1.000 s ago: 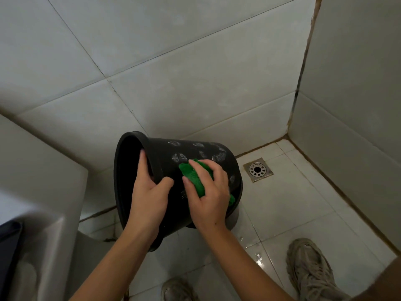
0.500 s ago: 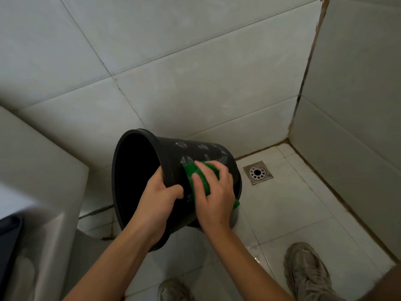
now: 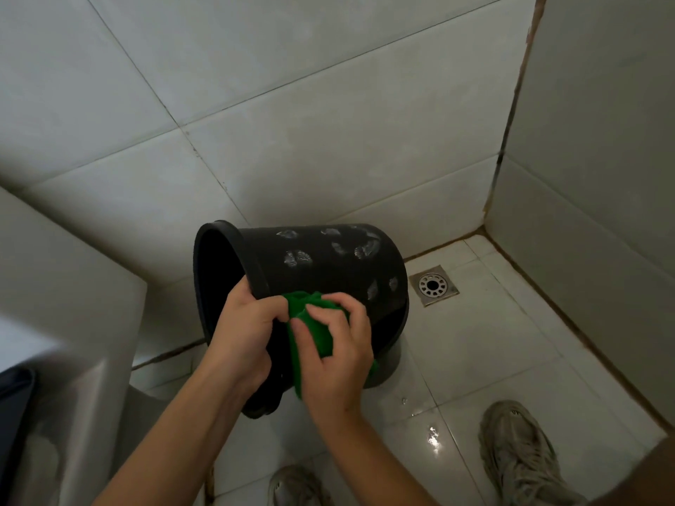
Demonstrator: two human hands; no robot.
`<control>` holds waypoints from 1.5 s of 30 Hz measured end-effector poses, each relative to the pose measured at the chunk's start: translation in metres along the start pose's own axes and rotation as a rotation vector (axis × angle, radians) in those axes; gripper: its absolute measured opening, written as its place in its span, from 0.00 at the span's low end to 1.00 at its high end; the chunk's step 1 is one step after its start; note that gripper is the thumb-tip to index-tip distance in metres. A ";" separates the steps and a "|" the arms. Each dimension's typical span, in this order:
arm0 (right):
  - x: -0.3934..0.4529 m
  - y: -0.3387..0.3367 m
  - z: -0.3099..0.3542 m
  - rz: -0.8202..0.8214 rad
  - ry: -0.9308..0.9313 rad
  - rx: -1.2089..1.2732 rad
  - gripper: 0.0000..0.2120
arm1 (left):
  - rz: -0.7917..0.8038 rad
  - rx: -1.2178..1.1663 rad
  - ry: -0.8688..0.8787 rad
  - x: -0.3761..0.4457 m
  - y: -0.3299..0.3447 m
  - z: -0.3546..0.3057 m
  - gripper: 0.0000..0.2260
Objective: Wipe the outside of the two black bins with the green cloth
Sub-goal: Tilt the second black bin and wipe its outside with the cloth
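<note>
A black bin (image 3: 328, 264) is tipped on its side in the air, mouth to the left, with pale smudges on its upper wall. My left hand (image 3: 244, 330) grips the bin's rim at the lower front, thumb on the outer wall. My right hand (image 3: 332, 352) holds the bunched green cloth (image 3: 314, 334) against the bin's near side, fingers curled over it. A second dark bin (image 3: 391, 363) shows only as a sliver on the floor behind my right hand.
A tiled wall corner closes in behind and to the right. A metal floor drain (image 3: 433, 285) sits beyond the bin. A white fixture (image 3: 69, 323) stands at the left. My shoes (image 3: 518, 451) stand on the wet tile floor (image 3: 511, 341).
My right hand has slid the green cloth down the bin's side toward me. My left hand has shifted lower on the rim, and the bin has turned slightly.
</note>
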State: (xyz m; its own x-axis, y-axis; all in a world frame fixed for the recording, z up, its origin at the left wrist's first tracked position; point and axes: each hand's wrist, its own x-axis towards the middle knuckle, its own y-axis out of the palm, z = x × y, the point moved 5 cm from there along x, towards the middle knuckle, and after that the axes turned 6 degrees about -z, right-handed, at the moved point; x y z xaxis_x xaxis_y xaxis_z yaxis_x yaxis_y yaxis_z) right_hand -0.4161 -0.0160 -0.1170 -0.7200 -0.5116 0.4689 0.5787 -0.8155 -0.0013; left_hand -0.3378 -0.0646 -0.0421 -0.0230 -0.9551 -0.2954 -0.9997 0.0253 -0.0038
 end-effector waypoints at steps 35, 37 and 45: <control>0.026 -0.006 -0.007 -0.060 0.025 -0.180 0.10 | -0.099 0.040 0.003 -0.013 0.000 0.003 0.24; 0.007 -0.010 -0.004 -0.035 -0.044 -0.124 0.07 | -0.085 0.048 -0.004 -0.014 0.001 0.003 0.23; 0.040 -0.009 -0.018 -0.040 0.042 -0.176 0.11 | -0.074 0.090 -0.041 -0.013 0.006 0.004 0.26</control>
State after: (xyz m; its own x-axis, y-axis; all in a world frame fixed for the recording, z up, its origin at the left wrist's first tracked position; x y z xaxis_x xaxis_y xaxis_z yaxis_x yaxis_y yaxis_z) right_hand -0.4572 -0.0340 -0.1146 -0.7585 -0.4857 0.4346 0.4761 -0.8683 -0.1394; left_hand -0.3439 -0.0511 -0.0425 0.0532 -0.9426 -0.3298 -0.9935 -0.0168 -0.1124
